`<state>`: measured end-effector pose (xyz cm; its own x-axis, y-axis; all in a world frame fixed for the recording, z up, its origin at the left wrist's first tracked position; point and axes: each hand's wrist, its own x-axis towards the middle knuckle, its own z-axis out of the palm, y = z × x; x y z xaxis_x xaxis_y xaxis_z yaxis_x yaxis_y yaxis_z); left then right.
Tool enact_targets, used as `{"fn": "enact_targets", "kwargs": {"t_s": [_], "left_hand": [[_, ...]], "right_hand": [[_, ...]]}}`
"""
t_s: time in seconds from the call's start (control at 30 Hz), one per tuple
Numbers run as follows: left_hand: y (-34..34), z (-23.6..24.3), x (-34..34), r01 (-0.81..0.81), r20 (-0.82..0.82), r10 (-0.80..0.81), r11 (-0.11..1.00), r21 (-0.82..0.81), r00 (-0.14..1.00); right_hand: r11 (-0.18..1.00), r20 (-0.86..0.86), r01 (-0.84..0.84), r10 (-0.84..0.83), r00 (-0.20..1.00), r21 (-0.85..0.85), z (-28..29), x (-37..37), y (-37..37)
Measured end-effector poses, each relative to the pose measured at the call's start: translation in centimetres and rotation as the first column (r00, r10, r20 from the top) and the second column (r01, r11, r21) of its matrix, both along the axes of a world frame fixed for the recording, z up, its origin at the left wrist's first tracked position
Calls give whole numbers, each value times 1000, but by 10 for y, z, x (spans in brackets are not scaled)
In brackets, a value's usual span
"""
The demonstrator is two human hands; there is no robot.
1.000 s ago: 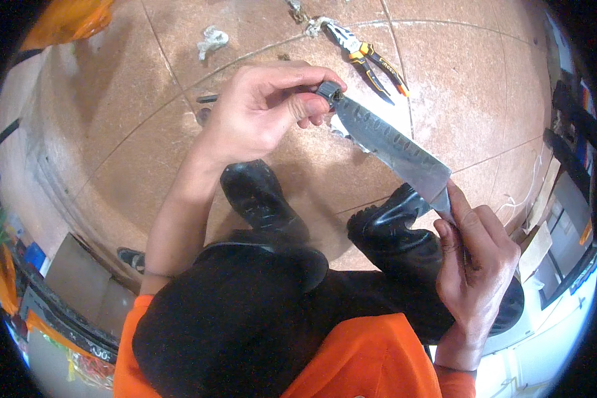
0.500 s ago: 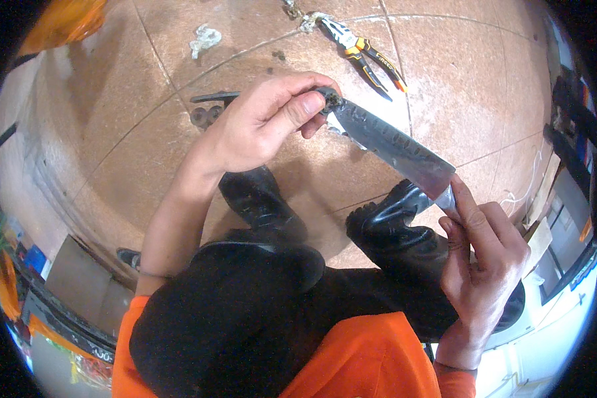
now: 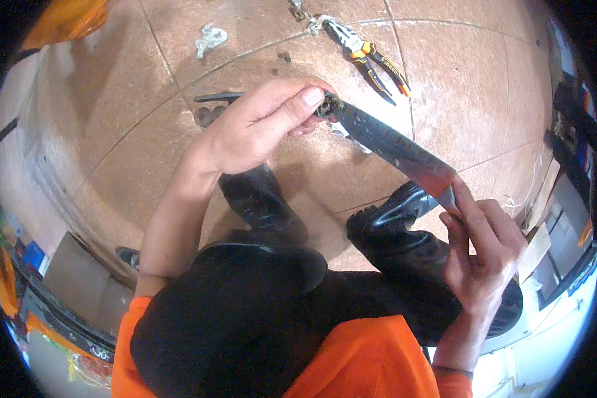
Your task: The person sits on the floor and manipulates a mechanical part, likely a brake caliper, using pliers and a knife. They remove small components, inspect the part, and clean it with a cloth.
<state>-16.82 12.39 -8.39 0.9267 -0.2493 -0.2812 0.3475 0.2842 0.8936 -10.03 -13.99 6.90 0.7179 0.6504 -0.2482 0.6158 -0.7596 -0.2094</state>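
Observation:
A kitchen knife [image 3: 393, 147] with a broad, stained steel blade slants across the middle. My right hand [image 3: 482, 249] is closed round its handle, the index finger stretched along the base of the blade. Up at the blade's tip, my left hand [image 3: 262, 123] grips a dark, dirty metal part [image 3: 327, 106] with a hollow round end. The tip meets or nearly meets that end; I cannot tell which. A flat dark bar [image 3: 217, 97] and rounded pieces stick out on the other side of my left hand, perhaps belonging to the same part. My fingers cover its middle.
Combination pliers [image 3: 365, 56] with black and yellow handles lie on the brown tiled floor [image 3: 458, 73]. A crumpled whitish scrap [image 3: 210, 40] is left of them. My black boots [image 3: 262, 202] are below my hands. An orange thing [image 3: 66, 23] sits at the upper left.
The knife blade has turned about its length and now looks narrower. My left thumb and the part's round end have shifted slightly. Both hands keep their grips.

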Motion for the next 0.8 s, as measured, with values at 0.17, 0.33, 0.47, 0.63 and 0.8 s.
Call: {"fn": "enact_targets", "kwargs": {"t_s": [0.17,0.33,0.47,0.63,0.8], "left_hand": [[3,-3,-2,-84,55,90,990,-110,994],[12,-9,-1,-52,-9,51,987,-154,999],[16,-13,10,-41,37,34,982,183,999],[47,-74,59,210,-31,-380,440,873,924],[53,-92,81,329,-196,-458,230,916,867]], "right_hand": [[954,-191,255,-223,956,160,-5,0,-1],[938,-206,337,-315,927,80,-3,6,-7],[863,-232,486,-450,862,134,-17,-2,-12],[833,-347,537,-468,813,134,-32,-13,-12],[862,-458,500,-410,789,88,-41,-20,-11]]}}
